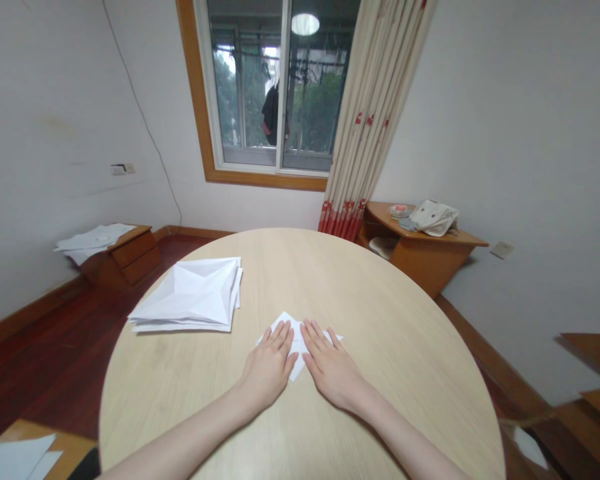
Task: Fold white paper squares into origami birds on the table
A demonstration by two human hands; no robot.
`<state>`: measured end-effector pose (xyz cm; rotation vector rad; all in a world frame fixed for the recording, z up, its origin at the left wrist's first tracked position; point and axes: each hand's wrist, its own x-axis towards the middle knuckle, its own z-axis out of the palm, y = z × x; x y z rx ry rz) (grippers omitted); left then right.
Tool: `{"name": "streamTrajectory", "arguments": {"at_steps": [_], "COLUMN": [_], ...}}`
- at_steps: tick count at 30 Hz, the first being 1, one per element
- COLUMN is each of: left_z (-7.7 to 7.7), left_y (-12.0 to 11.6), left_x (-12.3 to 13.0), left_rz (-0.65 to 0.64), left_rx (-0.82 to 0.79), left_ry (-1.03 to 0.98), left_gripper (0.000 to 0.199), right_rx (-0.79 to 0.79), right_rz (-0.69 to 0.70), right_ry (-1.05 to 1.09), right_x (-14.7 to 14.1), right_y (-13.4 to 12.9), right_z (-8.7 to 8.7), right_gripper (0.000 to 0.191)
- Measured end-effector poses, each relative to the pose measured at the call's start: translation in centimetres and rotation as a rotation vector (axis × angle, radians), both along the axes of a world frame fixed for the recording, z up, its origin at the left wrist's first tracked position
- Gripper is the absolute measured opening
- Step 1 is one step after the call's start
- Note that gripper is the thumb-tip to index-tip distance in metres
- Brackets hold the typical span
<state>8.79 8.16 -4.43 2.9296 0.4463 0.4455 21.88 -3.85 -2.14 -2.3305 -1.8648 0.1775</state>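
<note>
A small folded piece of white paper [296, 345] lies on the round wooden table [370, 287], its corners showing at the top, bottom and sides. My left hand [270, 363] rests flat on the paper's left part, fingers stretched out and pointing away from me. On the right part lies my right hand [330, 367], also flat with its fingers extended. The two thumbs nearly meet over the lower part of the paper. Much of the sheet is covered by my palms and fingers, so its full folds are hidden.
A stack of creased white paper [193, 293] sits at the table's left side. Beyond the table stand a drawer cabinet [135, 257] with papers on top and a corner desk [420, 257] carrying a cloth bag [434, 217]. More white sheets [20, 457] lie at the lower left.
</note>
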Motion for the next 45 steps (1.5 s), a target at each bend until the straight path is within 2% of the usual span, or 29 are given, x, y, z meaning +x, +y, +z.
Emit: {"name": "streamTrajectory", "arguments": {"at_steps": [7,11,15,24,30,34,41,45], "left_z": [-0.9,-1.0,-1.1,-0.3,-0.7,-0.7,0.7,1.2], "left_y": [0.4,0.3,0.2,0.4,1.5,1.9,1.5,1.2], "left_x": [0.1,-0.1,-0.3,-0.7,-1.2,-1.2,-1.2,-1.3], "left_rz": [-0.063,-0.043,-0.028,-0.049,-0.163,-0.18,-0.183,-0.182], "left_rx": [0.013,0.026,0.018,-0.013,-0.031,-0.069,-0.208,-0.291], "left_ry": [-0.018,0.015,0.004,0.045,-0.017,-0.046,-0.087,-0.145], "left_gripper": [0.046,0.047,0.048,0.048,0.047,0.048,0.033,0.02], "right_rx": [0.025,-0.02,0.014,-0.049,0.006,0.036,0.127,0.208], "right_rz": [0.012,-0.033,-0.046,-0.077,0.002,0.059,0.121,0.11], "right_ry": [0.012,0.048,0.06,0.063,0.067,0.061,-0.012,-0.008], "right_x": [0.5,0.9,1.2,1.4,1.7,1.8,1.5,1.3], "right_y": [0.0,0.0,-0.2,-0.7,-1.2,-1.3,-1.1,-1.2], "right_z": [-0.5,-0.7,-0.9,0.2,0.2,0.5,1.6,1.8], "right_gripper": [0.054,0.059,0.063,0.072,0.06,0.053,0.044,0.036]}}
